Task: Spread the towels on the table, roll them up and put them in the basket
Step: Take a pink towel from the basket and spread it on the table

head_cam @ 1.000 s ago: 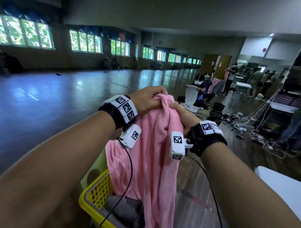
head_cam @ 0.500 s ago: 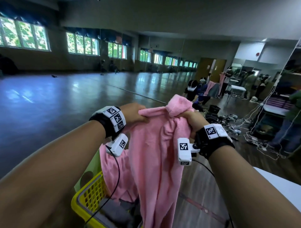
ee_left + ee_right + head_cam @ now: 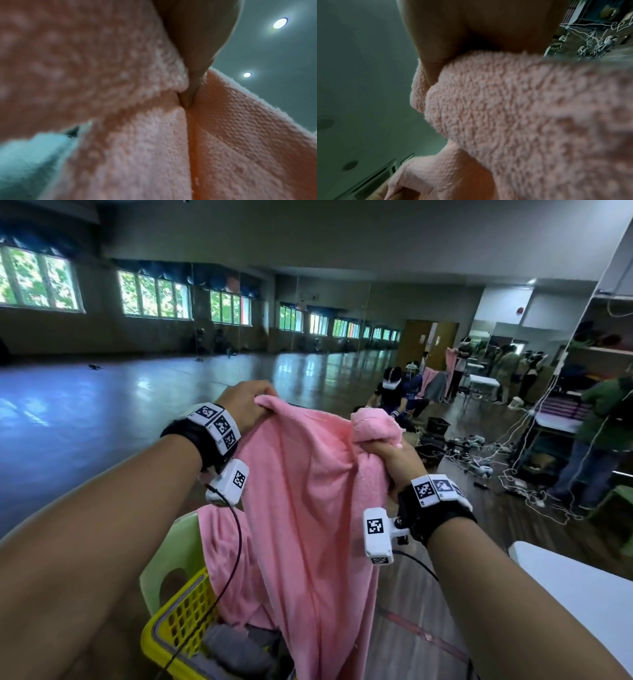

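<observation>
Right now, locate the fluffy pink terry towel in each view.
Head: pink terry towel hangs centre, between both hands, over the yellow basket.
Left wrist: fills most of the frame.
Right wrist: fills the right and bottom.
Shared landmark: the towel's looped pile.

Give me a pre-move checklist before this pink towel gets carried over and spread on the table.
1. Left hand grips the pink towel at its top edge: ok.
2. Right hand grips a bunched corner: ok.
3. Top edge stretched flat between the hands: not ok, it sags and the right corner is wadded.
4. Towel lifted free of the yellow basket: not ok, its lower part hangs into it.
5. Towel clear of the left wrist cable: cannot tell.
6. White table has room: cannot tell, only a corner shows.
</observation>
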